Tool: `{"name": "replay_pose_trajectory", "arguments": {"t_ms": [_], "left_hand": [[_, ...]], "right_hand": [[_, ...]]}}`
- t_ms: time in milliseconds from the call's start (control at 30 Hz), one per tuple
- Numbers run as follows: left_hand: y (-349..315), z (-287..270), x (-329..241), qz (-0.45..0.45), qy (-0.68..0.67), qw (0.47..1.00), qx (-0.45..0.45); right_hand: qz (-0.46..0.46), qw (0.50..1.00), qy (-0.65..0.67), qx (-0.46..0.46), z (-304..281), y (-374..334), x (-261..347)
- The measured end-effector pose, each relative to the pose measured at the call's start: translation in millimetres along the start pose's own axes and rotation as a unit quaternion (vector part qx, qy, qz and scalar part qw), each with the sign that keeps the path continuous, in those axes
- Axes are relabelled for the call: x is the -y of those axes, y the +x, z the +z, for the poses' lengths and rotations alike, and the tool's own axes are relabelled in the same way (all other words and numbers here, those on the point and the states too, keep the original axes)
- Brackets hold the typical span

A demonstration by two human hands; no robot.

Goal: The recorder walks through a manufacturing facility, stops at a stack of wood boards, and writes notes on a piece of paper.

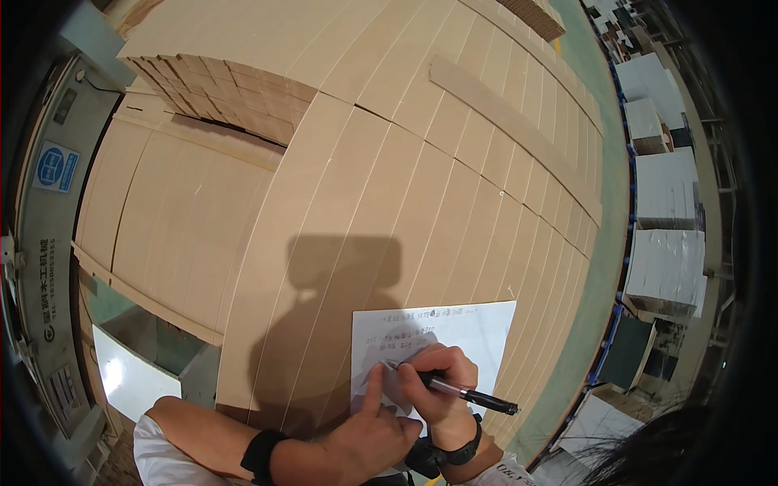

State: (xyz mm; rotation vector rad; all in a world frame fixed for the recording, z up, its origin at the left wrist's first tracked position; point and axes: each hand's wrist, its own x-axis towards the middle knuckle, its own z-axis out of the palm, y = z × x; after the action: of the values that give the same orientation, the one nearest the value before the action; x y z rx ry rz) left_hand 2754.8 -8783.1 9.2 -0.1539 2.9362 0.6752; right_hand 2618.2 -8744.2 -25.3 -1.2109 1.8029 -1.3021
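Observation:
A white sheet of paper [478, 328] with handwritten lines lies on the stacked boards at the lower middle. My right hand [442, 385] grips a black pen [474, 396], its tip against the sheet near the writing. My left hand [369, 433] rests on the paper's lower left, index finger stretched out beside the pen tip and the other fingers bent. It holds nothing. Dark bands circle both my wrists.
Long tan boards [389, 194] lie side by side under the paper, with a loose strip [510, 138] across them. A board stack [223, 97] rises at the upper left. A grey machine [49, 243] stands left; wrapped stacks [664, 271] line the right.

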Motion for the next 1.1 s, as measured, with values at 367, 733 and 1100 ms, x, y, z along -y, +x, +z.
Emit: {"name": "replay_pose_trajectory", "arguments": {"t_ms": [367,733,1100], "left_hand": [[1,1,-1,0.001,0.045,0.999,-0.020],[2,20,-9,-0.024,-0.024,0.999,-0.039],[2,28,-14,-0.044,0.000,0.998,-0.050]], "right_hand": [[0.017,0.999,-0.024,0.031,-1,0,5],[0.032,0.998,-0.028,0.041,-3,0,5],[0.038,0.998,-0.017,0.040,-3,1,5]]}}
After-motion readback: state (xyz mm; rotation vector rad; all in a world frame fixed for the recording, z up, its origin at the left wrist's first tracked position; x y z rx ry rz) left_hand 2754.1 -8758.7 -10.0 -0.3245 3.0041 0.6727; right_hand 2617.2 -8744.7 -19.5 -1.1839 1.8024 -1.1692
